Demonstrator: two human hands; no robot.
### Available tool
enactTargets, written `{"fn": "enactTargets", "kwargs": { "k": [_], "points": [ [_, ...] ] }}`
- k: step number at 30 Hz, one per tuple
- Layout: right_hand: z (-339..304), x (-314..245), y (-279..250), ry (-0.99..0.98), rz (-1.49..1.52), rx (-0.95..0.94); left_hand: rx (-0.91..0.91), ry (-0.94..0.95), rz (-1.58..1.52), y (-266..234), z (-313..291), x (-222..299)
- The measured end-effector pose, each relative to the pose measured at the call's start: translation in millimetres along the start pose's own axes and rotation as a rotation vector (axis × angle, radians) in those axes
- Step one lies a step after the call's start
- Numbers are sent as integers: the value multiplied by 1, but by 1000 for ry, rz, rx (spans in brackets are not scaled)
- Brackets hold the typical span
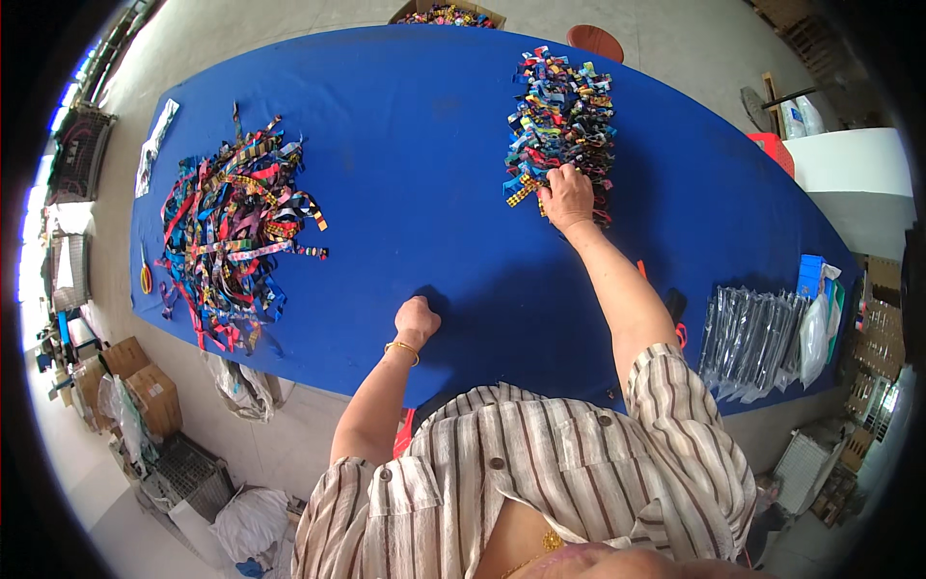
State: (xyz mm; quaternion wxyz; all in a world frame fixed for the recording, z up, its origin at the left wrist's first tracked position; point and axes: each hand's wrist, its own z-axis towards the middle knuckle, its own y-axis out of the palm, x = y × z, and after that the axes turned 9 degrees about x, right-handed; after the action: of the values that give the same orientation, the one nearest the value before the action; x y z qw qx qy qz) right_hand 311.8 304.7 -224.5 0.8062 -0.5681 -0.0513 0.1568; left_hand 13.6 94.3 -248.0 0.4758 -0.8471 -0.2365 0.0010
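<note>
My right hand is at the near end of a long, neat stack of folded patterned straps. Its fingers are pinched on a yellow-and-black checked strap, whose end sticks out to the left. Closer to me, my left hand rests on the blue table as a closed fist, with nothing showing in it. Off to the left lies a loose, tangled heap of colourful patterned straps.
Yellow-handled scissors lie by the left edge of the blue-covered table. Clear plastic packs of dark items and a blue box are at the right. A red stool and an open carton stand beyond the far edge.
</note>
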Motion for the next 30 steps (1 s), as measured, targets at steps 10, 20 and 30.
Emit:
{"fn": "enactTargets", "kwargs": {
  "k": [10,20,30],
  "points": [
    [-84,-18,-63,-132,278,3,-8,2,7,13,5,-9],
    [-328,3,-151,163,147,-1066,225,127,-220,42,-40,-60],
    [-408,15,-142,246,69,-1064,181,-44,-91,57,-103,-129]
  ]
}}
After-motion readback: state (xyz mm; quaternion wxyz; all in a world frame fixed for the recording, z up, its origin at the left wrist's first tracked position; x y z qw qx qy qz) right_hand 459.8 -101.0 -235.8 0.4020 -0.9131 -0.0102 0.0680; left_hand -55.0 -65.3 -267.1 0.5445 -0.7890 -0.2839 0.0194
